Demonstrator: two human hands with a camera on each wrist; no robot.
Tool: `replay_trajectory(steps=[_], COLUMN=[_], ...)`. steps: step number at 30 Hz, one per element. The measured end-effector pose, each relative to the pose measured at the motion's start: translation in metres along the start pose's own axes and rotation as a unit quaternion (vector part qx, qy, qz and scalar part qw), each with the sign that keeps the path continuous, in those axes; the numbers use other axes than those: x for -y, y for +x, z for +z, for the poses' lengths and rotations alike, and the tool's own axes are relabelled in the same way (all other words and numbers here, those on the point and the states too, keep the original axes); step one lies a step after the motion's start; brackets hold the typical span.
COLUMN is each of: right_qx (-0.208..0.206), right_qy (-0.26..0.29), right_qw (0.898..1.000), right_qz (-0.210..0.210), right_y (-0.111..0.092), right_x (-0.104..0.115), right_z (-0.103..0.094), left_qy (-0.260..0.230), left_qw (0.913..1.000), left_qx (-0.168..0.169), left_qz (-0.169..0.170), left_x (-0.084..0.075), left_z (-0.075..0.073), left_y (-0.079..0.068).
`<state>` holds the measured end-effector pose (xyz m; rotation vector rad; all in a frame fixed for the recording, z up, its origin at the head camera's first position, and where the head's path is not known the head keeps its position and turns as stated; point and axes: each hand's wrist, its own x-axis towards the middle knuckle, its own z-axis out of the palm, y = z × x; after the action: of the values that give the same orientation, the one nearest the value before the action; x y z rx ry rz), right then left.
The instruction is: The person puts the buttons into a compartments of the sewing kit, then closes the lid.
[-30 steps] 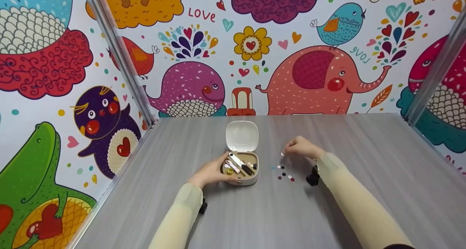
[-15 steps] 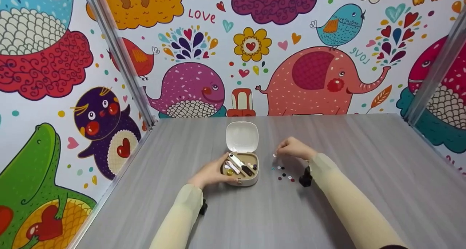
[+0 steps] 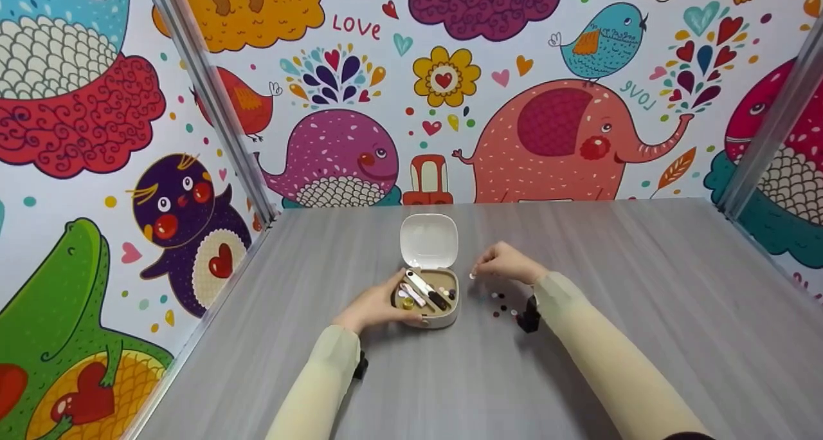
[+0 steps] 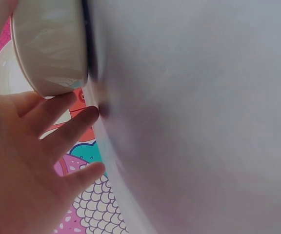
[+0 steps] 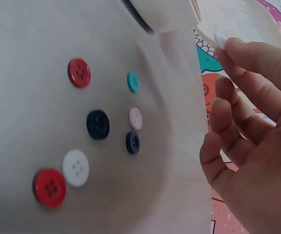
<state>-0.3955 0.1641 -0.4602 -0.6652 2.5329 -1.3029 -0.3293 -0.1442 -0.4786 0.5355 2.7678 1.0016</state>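
Note:
My left hand (image 3: 373, 308) holds a small white box (image 3: 443, 321) by its left side, thumb along the front, as the head view shows. Its lid (image 3: 429, 242) stands open at the back. Inside lie a slim white-and-black tool (image 3: 426, 288), a small yellow-gold item (image 3: 407, 303) and a few buttons in the right compartment. Just right of the box, my right hand (image 3: 511, 263) pinches a white button (image 5: 220, 41) between thumb and forefinger, above the table. Below it, in the right wrist view, lie several loose buttons, among them a red button (image 5: 79, 73) and a turquoise button (image 5: 133, 82).
The grey table (image 3: 578, 247) is bounded by printed panels at the back and sides. Metal posts (image 3: 222, 99) stand at the panel corners. Another white button (image 5: 75, 168) overlaps a second red button (image 5: 49, 188) on the table.
My right hand has moved left toward the box with the white button pinched in its fingertips. My left hand has kept its hold on the box.

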Motion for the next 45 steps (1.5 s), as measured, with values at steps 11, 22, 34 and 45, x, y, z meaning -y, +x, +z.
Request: replay_trajectory(steps=[11, 22, 34, 45], right_qx=[0.01, 0.019, 0.027, 0.023], right_qy=[0.006, 0.003, -0.009, -0.006], right_qw=[1.0, 1.0, 0.999, 1.0], right_qz=[-0.008, -0.01, -0.017, -0.017], right_y=[0.004, 0.007, 0.01, 0.016], right_x=[0.005, 0.011, 0.019, 0.02], right_z=[0.007, 0.015, 0.024, 0.031], left_qy=[-0.007, -0.009, -0.009, -0.017], left_qw=[1.0, 0.9999, 0.9999, 0.9998], left_qx=[0.003, 0.003, 0.003, 0.006], left_qz=[0.003, 0.004, 0.012, 0.003], left_x=[-0.002, -0.002, 0.0, 0.0], left_z=[-0.001, 0.0, 0.002, 0.001], left_y=[0.0, -0.001, 0.001, 0.0])
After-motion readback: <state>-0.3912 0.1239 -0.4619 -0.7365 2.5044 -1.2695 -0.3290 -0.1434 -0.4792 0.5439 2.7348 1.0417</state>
